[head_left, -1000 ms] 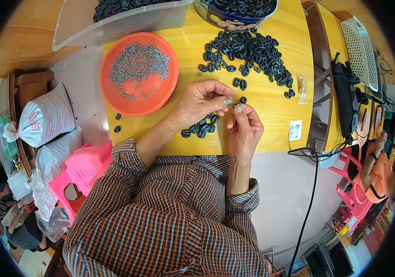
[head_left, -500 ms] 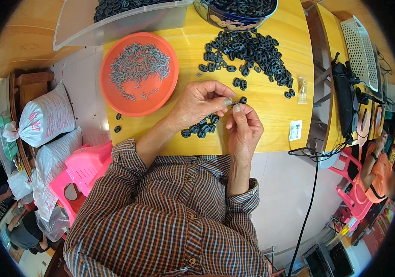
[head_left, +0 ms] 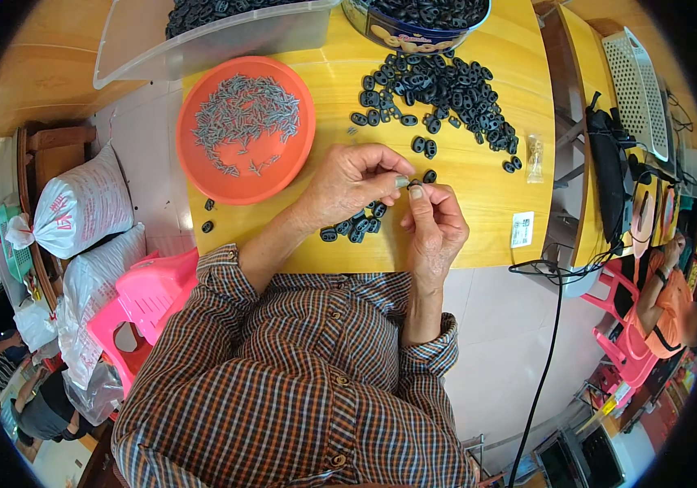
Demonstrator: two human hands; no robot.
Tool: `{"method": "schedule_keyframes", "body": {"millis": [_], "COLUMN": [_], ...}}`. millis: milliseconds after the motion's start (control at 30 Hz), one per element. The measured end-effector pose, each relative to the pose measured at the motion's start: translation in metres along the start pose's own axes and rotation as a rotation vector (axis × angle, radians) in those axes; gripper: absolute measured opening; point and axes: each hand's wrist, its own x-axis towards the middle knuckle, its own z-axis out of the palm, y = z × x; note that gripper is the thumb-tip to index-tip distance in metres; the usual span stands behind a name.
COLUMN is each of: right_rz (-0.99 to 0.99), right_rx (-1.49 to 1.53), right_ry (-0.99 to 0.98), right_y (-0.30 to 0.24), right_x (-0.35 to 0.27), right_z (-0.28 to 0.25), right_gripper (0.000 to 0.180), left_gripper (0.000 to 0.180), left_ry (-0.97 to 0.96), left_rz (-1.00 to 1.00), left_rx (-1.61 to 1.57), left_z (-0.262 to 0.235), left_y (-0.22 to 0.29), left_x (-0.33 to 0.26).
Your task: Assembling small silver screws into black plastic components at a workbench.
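My two hands meet over the yellow table, fingertips almost touching. My right hand (head_left: pixel 436 232) pinches a small black two-holed cord lock (head_left: pixel 414 185) between thumb and fingers, mostly hidden by them. My left hand (head_left: pixel 350 180) is closed in a pinch against the same spot; what its fingertips hold is too small to make out. Just beyond the right fingers shows another black cord lock (head_left: pixel 430 176). Below my left hand lies a small group of cord locks (head_left: pixel 356 228), partly covered by it. A pair of cord locks (head_left: pixel 424 146) sits farther off.
An orange dish (head_left: pixel 190 167) holds many small grey spring-like pieces. A large pile of black cord locks (head_left: pixel 446 89) spreads at the far right, before a round tin (head_left: pixel 413 39). A clear plastic bin (head_left: pixel 242 45) stands far left. A black cable (head_left: pixel 558 301) hangs at the right.
My right hand has shifted very slightly to the right and turned a little. My left hand stays almost in place, and both remain pinched together.
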Motion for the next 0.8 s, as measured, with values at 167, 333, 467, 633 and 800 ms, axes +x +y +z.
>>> {"method": "schedule_keyframes", "body": {"millis": [167,333,467,633,800], "right_rz": [-0.049,0.093,0.113,0.108,0.092], "right_rx": [-0.090,0.008,0.115,0.161,0.134], "right_ry": [-0.020,-0.027,-0.019,-0.037,-0.052], "right_y": [-0.003,-0.007,0.000,0.001,0.004], "right_x": [0.000,-0.001,-0.001,0.000,0.000], "right_z": [0.000,-0.001,-0.004,-0.004,-0.004], "right_gripper": [0.009,0.011,0.011,0.010,0.009], "left_gripper": [0.013,0.013,0.012,0.013,0.014], "left_ry": [-0.003,0.006,-0.026,-0.023,0.000], "left_rz": [-0.004,0.023,0.014,0.016,0.004], "left_rx": [-0.008,-0.074,-0.059,-0.006,0.055], "left_z": [-0.001,0.005,0.007,0.006,0.007], "left_y": [-0.001,0.002,0.001,0.001,0.001], "left_x": [-0.001,0.000,0.000,0.000,0.000]}}
